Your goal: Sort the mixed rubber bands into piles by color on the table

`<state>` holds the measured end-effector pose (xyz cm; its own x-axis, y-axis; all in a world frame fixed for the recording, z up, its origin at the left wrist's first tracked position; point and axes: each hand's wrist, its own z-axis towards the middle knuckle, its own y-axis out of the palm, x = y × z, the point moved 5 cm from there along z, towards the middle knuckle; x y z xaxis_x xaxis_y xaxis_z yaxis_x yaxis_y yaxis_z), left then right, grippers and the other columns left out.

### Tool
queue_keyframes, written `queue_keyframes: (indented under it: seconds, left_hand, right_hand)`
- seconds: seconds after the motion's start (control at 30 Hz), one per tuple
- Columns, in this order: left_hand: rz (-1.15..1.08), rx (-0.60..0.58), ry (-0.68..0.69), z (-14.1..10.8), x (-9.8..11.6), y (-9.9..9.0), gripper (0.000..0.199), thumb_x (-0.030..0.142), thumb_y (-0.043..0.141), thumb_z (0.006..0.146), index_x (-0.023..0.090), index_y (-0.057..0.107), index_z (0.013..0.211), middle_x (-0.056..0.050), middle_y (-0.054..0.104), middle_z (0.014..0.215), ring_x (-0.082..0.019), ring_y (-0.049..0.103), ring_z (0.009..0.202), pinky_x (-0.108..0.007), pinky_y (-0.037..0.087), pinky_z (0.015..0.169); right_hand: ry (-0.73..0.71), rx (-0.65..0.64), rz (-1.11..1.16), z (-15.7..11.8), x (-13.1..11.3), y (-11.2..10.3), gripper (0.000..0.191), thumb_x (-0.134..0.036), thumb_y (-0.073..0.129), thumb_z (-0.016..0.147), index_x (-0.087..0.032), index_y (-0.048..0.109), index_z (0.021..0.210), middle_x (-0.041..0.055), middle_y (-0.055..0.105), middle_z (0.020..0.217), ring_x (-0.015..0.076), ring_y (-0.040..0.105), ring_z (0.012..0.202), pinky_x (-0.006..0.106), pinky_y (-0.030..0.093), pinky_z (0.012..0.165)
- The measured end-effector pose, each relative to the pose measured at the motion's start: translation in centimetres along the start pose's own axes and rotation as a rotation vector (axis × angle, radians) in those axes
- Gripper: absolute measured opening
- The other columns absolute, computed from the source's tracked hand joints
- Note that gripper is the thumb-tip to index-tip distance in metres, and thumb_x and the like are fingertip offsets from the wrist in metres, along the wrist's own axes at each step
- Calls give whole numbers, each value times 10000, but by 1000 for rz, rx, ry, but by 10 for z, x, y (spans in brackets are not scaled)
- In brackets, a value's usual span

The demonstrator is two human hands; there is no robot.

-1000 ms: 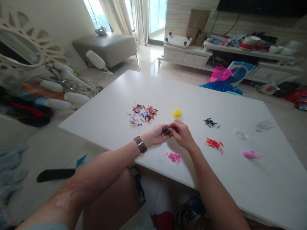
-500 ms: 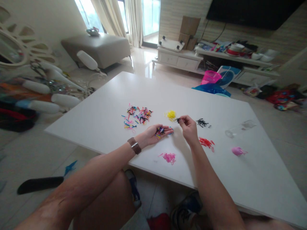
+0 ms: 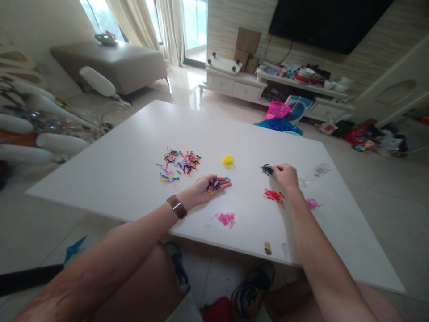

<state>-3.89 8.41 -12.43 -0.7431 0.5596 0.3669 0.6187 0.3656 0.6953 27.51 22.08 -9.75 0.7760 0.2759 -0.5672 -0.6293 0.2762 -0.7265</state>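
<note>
Palm up over the white table (image 3: pixel 194 129), my left hand (image 3: pixel 200 193) cradles a small heap of mixed-colour rubber bands (image 3: pixel 213 186), its fingers stretched out, with a blue band near the fingertips. My right hand (image 3: pixel 287 176) pinches at the right edge of the black rubber band pile (image 3: pixel 267 169); its fingertips touch black bands. Below that hand lies a red band pile (image 3: pixel 273 195). Yellow bands (image 3: pixel 228 161) sit beyond my left hand, and pink bands (image 3: pixel 226 219) lie nearer the front edge. A scattered multicoloured pile (image 3: pixel 182 163) spreads to the left.
Right of my right arm are a clear container (image 3: pixel 321 170) and a pink object (image 3: pixel 313 203). A small yellow-and-blue figure sticker (image 3: pixel 267 248) lies near the front edge. A chandelier with white shades (image 3: pixel 62 142) stands at left; a pink basket (image 3: pixel 278 109) is behind the table.
My right hand has moved right, from beside the yellow pile to the black pile, carrying black bands. My left hand keeps its bands. The view has shifted to the right.
</note>
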Motion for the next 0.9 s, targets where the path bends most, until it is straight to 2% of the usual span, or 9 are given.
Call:
queue_keyframes:
  seconds: [0.13, 0.23, 0.3, 0.4, 0.5, 0.57, 0.7, 0.8, 0.9]
  left_hand:
    - [7, -4, -6, 2, 0, -1, 282, 107, 397, 959, -8, 633, 1063, -235, 727, 981, -249, 736, 989, -293, 588, 865]
    - [11, -29, -11, 4, 0, -2, 288, 115, 392, 963, -5, 633, 1065, -234, 728, 982, -252, 736, 988, -288, 594, 848]
    - [11, -43, -11, 4, 0, -2, 286, 114, 392, 960, -3, 634, 1060, -233, 728, 981, -251, 739, 975, -287, 597, 836]
    - [21, -54, -3, 2, 0, 0, 300, 112, 380, 959, -15, 642, 1031, -242, 726, 965, -247, 742, 944, -286, 598, 818]
    - [47, -88, 13, 0, 1, 3, 308, 111, 372, 961, 8, 663, 957, -212, 730, 887, -219, 743, 852, -273, 596, 755]
    - [74, -114, 22, 0, 1, 4, 305, 102, 381, 954, 46, 670, 875, -150, 715, 764, -181, 716, 705, -243, 573, 626]
    - [94, -130, 39, 1, 2, 4, 299, 74, 413, 927, 95, 646, 741, -62, 629, 595, -128, 596, 509, -203, 450, 436]
    - [73, -117, 48, -1, 2, 6, 319, 56, 405, 931, 96, 622, 701, -49, 610, 591, -106, 560, 485, -190, 418, 414]
    - [33, -96, 53, -4, 2, 7, 319, 51, 397, 941, 100, 610, 709, -51, 606, 596, -109, 560, 496, -193, 460, 449]
  right_hand:
    - [-28, 33, -27, -1, -9, -5, 141, -170, 620, 807, -199, 645, 672, 84, 654, 761, 197, 529, 733, 382, 391, 803]
    - [-66, 56, -12, -9, -35, -7, 146, -156, 562, 844, -165, 666, 741, 120, 664, 815, 199, 542, 762, 394, 398, 823]
    - [-123, 19, 26, -20, -65, -2, 147, -184, 561, 874, -157, 687, 804, 111, 675, 838, 190, 560, 767, 366, 421, 791]
    - [-253, -110, 102, -46, -122, 14, 92, -253, 637, 876, -198, 711, 881, 54, 685, 862, 175, 597, 794, 307, 449, 711]
    - [-462, -289, 220, -76, -176, 33, 69, -251, 689, 867, -224, 713, 926, 40, 673, 899, 192, 606, 878, 325, 481, 783]
    - [-549, -360, 263, -92, -197, 43, 86, -239, 712, 856, -229, 708, 941, 40, 668, 907, 204, 595, 903, 345, 490, 812]
    - [-560, -345, 228, -103, -208, 55, 120, -259, 755, 829, -228, 709, 935, 50, 660, 892, 232, 562, 922, 382, 495, 827]
    - [-544, -328, 208, -105, -209, 60, 63, -239, 708, 867, -229, 717, 928, 57, 654, 884, 241, 550, 944, 393, 490, 851]
    - [-503, -322, 216, -103, -210, 60, 61, -198, 656, 895, -224, 711, 889, 53, 646, 858, 232, 548, 911, 382, 482, 828]
